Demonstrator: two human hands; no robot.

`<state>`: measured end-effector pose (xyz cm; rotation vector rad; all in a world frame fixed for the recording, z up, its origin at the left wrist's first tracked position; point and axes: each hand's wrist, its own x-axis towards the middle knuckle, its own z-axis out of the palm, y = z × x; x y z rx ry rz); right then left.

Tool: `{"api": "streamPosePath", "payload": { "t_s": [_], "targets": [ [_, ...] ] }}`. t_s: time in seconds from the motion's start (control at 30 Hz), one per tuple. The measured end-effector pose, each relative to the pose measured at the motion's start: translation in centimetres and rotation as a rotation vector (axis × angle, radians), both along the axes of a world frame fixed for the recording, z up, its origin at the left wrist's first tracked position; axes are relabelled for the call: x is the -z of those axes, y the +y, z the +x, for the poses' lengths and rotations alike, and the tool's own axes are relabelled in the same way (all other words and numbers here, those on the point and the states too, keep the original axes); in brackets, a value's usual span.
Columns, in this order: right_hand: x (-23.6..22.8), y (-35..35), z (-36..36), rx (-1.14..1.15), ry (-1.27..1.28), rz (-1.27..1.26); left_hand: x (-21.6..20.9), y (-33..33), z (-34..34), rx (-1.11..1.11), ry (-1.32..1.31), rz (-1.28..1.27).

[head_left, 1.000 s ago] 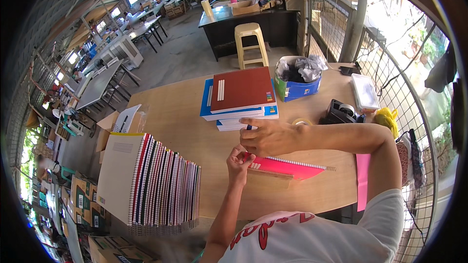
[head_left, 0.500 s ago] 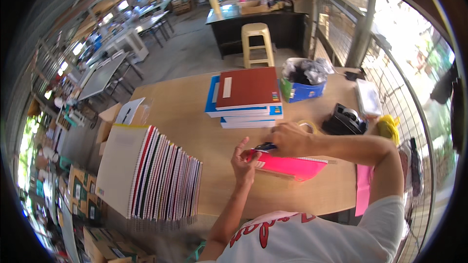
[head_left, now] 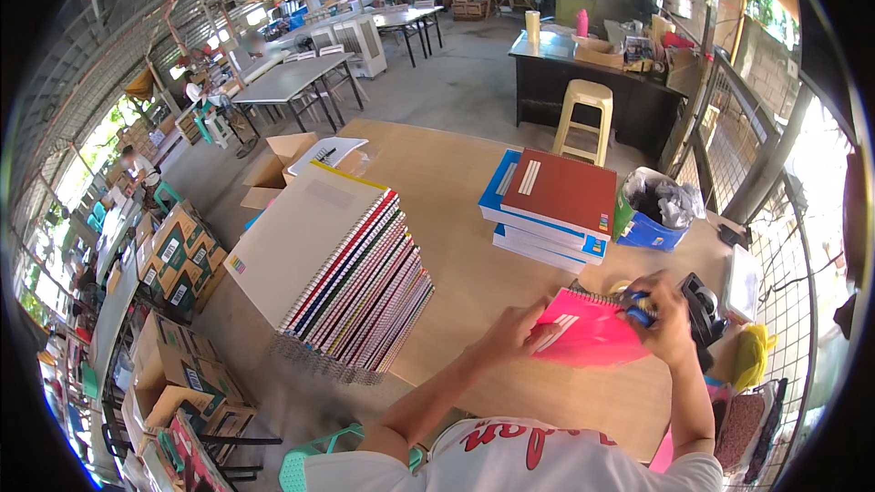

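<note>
Your right hand [head_left: 663,321] is curling its fingers [head_left: 649,302] closed around a blue object [head_left: 640,308], probably a marker or a small tool, though it is too small to tell which, and pressing it against the upper right corner of the pink spiral notebook [head_left: 583,335]. Your left hand [head_left: 510,333] is gripping the notebook's left edge, its fingers [head_left: 536,314] closing over the cover and steadying it. The notebook is sitting tilted above the wooden counter [head_left: 456,210], near its front right part, with the spiral binding running along the top edge. Just beyond your right hand, a black tape dispenser [head_left: 702,305] is resting on the counter, and a yellow cloth-like thing [head_left: 749,355] is lying to the right of it. Farther back, a stack of blue books topped by a red book [head_left: 551,205] is standing on the counter, with a blue bin [head_left: 652,214] holding crumpled plastic beside it. To your left, a long leaning row of spiral notebooks [head_left: 342,278] is taking up much of the counter's left side, a beige cover facing up. Beyond the counter, a cream plastic stool [head_left: 583,114] is standing on the concrete floor beside a dark desk [head_left: 592,77], and cardboard boxes [head_left: 178,255] are piled on the left.
</note>
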<state>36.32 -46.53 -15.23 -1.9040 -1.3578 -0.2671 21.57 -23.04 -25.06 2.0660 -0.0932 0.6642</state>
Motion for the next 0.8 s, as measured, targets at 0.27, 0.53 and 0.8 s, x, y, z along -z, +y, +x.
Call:
{"api": "streamPosePath", "payload": {
  "t_s": [0.27,0.53,0.8],
  "targets": [
    [-3.7,9.0,-0.1,-0.169,0.833,0.598,-15.5,6.8,-10.2,-0.714,-0.438,-0.378],
    [-13.9,33.2,-5.9,-0.541,0.747,0.136,-21.8,22.3,-23.4,-0.99,-0.535,-0.007],
    [-7.6,43.2,-7.2,-0.437,0.354,0.005,-17.0,25.9,-27.5,-1.232,0.336,0.45]
  ]
}}
